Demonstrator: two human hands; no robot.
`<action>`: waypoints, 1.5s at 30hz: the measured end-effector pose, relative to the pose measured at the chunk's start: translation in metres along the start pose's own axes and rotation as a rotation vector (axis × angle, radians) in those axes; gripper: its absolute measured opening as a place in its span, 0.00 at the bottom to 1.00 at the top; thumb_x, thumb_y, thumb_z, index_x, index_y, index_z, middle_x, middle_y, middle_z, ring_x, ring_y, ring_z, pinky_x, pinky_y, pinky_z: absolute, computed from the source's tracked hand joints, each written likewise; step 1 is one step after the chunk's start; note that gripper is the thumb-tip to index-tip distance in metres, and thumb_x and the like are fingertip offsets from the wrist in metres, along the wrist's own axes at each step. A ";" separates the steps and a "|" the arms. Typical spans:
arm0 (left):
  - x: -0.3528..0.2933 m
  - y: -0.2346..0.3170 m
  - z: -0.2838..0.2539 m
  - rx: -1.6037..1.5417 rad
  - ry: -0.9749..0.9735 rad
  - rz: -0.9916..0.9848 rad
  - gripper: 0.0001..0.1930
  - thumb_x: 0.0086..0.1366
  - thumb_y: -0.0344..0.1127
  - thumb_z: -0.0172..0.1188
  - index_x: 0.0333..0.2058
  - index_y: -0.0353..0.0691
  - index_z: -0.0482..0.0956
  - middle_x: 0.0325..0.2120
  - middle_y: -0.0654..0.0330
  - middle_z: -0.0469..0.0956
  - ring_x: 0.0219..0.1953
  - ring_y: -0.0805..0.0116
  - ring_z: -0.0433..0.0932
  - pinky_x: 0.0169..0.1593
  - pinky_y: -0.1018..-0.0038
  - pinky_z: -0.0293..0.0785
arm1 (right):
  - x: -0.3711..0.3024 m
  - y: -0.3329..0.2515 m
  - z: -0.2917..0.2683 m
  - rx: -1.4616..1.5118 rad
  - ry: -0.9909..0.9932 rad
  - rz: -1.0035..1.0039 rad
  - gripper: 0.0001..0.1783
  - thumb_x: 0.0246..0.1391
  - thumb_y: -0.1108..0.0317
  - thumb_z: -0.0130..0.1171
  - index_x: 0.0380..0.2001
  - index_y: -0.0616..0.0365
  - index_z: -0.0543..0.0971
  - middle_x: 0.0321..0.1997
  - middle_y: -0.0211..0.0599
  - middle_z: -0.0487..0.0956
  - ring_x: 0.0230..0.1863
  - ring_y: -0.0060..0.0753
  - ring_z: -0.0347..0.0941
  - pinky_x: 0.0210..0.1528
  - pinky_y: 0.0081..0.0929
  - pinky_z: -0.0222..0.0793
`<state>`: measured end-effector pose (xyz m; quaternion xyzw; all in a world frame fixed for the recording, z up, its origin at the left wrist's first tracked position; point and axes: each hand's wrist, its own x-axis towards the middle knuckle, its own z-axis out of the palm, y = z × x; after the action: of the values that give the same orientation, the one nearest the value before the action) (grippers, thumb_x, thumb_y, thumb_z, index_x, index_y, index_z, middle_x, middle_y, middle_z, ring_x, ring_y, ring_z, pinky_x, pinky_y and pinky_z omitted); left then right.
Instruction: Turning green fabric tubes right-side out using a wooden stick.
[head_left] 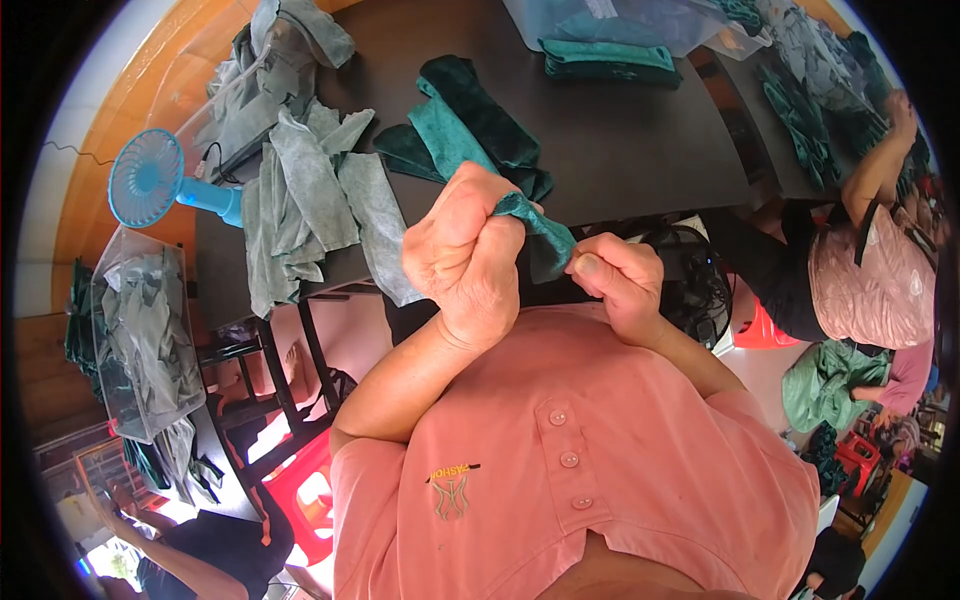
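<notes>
Close in front of my chest, a narrow green velvety fabric piece (541,229) is stretched between my two hands. My left hand (465,255) is closed in a fist around one part of it, with the fingers curled in and partly hidden. The free end is pinched between the thumb and fingers of my right hand (622,283). Just beyond my left hand, several dark green velvety pieces (482,115) lie overlapped on the black table (640,150). Pale grey-green cloth strips (310,190) are heaped to the left, some hanging over the near edge.
A blue handheld fan (147,178) lies at the table's left. Folded green pieces (610,65) sit by a clear plastic bin (640,22) at the back. Another clear bin (150,330) of grey cloth stands left. Co-workers are at both sides; red stools (300,495) stand below.
</notes>
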<state>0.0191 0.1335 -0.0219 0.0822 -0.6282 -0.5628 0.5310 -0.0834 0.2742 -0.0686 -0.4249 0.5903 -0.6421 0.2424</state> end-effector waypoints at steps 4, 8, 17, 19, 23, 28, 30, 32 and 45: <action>0.000 -0.004 0.000 0.007 -0.019 0.031 0.10 0.48 0.13 0.45 0.23 0.30 0.74 0.22 0.59 0.74 0.24 0.74 0.68 0.30 0.80 0.66 | -0.001 -0.003 -0.001 -0.021 0.019 0.003 0.14 0.60 0.67 0.55 0.27 0.69 0.78 0.15 0.27 0.70 0.16 0.13 0.58 0.19 0.17 0.51; -0.002 -0.002 0.003 -0.023 0.015 0.010 0.09 0.48 0.13 0.46 0.22 0.30 0.74 0.22 0.59 0.74 0.24 0.73 0.68 0.30 0.80 0.67 | -0.004 0.001 -0.001 -0.004 0.013 0.011 0.14 0.60 0.66 0.55 0.28 0.69 0.78 0.15 0.27 0.70 0.16 0.14 0.58 0.19 0.17 0.51; -0.005 -0.003 0.002 0.047 -0.003 -0.021 0.09 0.49 0.12 0.45 0.22 0.31 0.72 0.22 0.62 0.71 0.24 0.75 0.66 0.30 0.81 0.65 | -0.004 0.002 0.004 0.094 0.011 0.028 0.14 0.61 0.68 0.55 0.28 0.70 0.77 0.16 0.29 0.70 0.17 0.15 0.58 0.20 0.18 0.53; -0.007 -0.004 0.005 0.018 0.023 -0.010 0.08 0.49 0.12 0.45 0.22 0.31 0.71 0.21 0.62 0.70 0.23 0.74 0.66 0.29 0.81 0.65 | -0.006 0.005 0.007 0.137 0.016 0.035 0.13 0.61 0.68 0.55 0.28 0.70 0.77 0.17 0.30 0.70 0.17 0.16 0.58 0.20 0.18 0.54; -0.004 0.001 0.004 0.202 -0.020 0.061 0.07 0.47 0.13 0.46 0.21 0.32 0.71 0.21 0.60 0.69 0.22 0.72 0.65 0.28 0.80 0.64 | -0.007 0.000 0.009 0.208 0.014 0.055 0.13 0.61 0.68 0.54 0.28 0.70 0.77 0.17 0.30 0.71 0.18 0.16 0.58 0.20 0.18 0.55; 0.003 -0.001 -0.001 0.186 -0.039 0.161 0.07 0.46 0.14 0.47 0.21 0.31 0.71 0.21 0.59 0.69 0.21 0.70 0.66 0.28 0.78 0.65 | -0.001 -0.006 0.003 -0.032 0.019 -0.075 0.13 0.61 0.68 0.54 0.29 0.70 0.77 0.17 0.29 0.70 0.17 0.15 0.58 0.21 0.17 0.55; 0.001 -0.004 -0.002 0.126 0.018 0.154 0.07 0.46 0.14 0.47 0.21 0.31 0.71 0.21 0.58 0.69 0.21 0.69 0.66 0.28 0.78 0.66 | -0.004 0.001 -0.002 0.014 -0.035 0.003 0.13 0.61 0.68 0.54 0.29 0.70 0.77 0.16 0.28 0.70 0.17 0.14 0.58 0.20 0.17 0.55; -0.002 -0.004 -0.003 0.166 -0.055 0.159 0.08 0.45 0.13 0.47 0.22 0.32 0.72 0.21 0.58 0.70 0.21 0.68 0.67 0.28 0.78 0.66 | -0.002 -0.001 -0.001 0.040 -0.033 0.008 0.13 0.61 0.68 0.54 0.29 0.70 0.77 0.16 0.28 0.70 0.17 0.14 0.58 0.20 0.17 0.55; -0.005 -0.007 0.006 0.253 -0.078 0.121 0.07 0.46 0.14 0.47 0.21 0.33 0.67 0.20 0.58 0.68 0.20 0.68 0.65 0.26 0.77 0.64 | -0.002 -0.002 0.006 0.069 0.034 -0.032 0.11 0.59 0.70 0.55 0.28 0.70 0.76 0.17 0.29 0.70 0.17 0.16 0.58 0.20 0.18 0.54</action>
<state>0.0130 0.1385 -0.0286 0.0886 -0.7179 -0.4489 0.5247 -0.0767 0.2730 -0.0677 -0.4148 0.5648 -0.6730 0.2367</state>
